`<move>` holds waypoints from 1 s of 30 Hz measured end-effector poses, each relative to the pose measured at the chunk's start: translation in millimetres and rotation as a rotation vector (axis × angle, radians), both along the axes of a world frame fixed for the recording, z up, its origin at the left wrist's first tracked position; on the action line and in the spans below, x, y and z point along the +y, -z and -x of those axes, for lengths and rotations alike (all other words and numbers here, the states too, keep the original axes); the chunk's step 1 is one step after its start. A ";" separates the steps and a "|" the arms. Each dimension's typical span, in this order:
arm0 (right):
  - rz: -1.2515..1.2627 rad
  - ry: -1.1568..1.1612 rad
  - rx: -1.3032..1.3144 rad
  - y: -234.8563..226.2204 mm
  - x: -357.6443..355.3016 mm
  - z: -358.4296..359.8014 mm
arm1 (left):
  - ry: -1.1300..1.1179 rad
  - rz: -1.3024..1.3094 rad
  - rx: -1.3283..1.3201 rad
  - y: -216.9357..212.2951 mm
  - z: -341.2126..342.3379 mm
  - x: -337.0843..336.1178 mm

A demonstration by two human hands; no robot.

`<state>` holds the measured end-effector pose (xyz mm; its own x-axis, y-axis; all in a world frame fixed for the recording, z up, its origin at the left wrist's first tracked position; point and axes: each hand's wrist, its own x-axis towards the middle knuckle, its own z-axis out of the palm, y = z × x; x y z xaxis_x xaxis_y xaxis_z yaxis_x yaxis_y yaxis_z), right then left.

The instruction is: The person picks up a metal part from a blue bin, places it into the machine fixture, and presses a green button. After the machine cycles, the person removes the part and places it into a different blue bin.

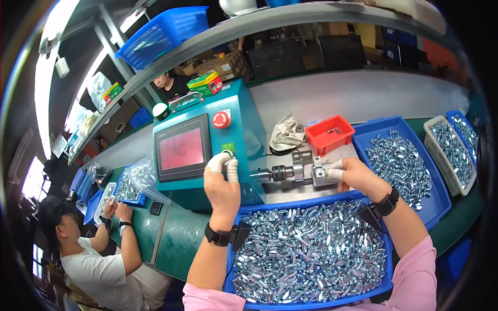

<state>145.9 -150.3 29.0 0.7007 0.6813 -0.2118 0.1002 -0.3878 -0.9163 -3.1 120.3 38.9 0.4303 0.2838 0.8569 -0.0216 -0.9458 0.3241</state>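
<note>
At the front of the teal machine (218,150), the left hand (222,181) is raised with its taped fingertips pinched together against the machine's face, just below a small green button; whether anything is gripped there cannot be told. The right hand (355,175) is closed around a small silvery metal piece (322,172), which is pressed against the metal fixture (303,167) in line with the dark chuck (277,173) protruding from the machine. The piece looks short, blocky and bright, like the many others nearby. Both wrists are fitted with black bands.

Directly beneath the forearms, a blue tray (386,269) is filled with shiny metal pieces (311,249). To the right, a second blue tray (438,199) holds a thinner heap of the same parts, and a white basket (469,184) with more is set beyond it. A small red bin (329,133) and a crumpled cloth (285,132) are placed behind the fixture on the counter (181,238). On the machine, a reddish screen (181,149) and a red round button (221,119) are seen. At the far left, another person (98,259) is seated at the counter.
</note>
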 end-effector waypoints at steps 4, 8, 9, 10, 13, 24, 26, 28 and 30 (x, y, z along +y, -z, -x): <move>0.285 0.025 -0.375 -9.0 34.9 -9.7 | 0.120 0.160 -0.298 33.1 -13.6 5.1; 0.664 0.001 -0.854 -8.3 59.8 -17.9 | 0.190 0.205 -0.290 33.8 -9.9 1.4; 0.703 -0.019 -0.857 -8.8 68.0 -19.1 | 0.189 0.199 -0.304 33.4 -7.9 2.1; 0.744 -0.038 -0.858 -10.3 73.1 -19.6 | 0.167 0.146 -0.303 33.6 -6.6 1.5; 0.727 0.016 -0.933 -15.7 68.7 -22.3 | 0.117 0.044 -0.307 33.6 -7.8 2.2; 0.545 0.280 -1.161 18.6 65.4 20.5 | 0.132 0.070 -0.296 37.3 -8.6 10.8; 0.518 0.298 -1.196 20.3 62.3 21.1 | 0.104 0.071 -0.290 38.0 -9.3 6.6; 0.525 0.280 -1.157 17.4 64.4 18.7 | 0.098 0.057 -0.291 35.9 -9.5 6.1; 0.572 0.280 -1.070 14.1 64.6 15.6 | 0.080 0.039 -0.288 35.1 -7.8 6.4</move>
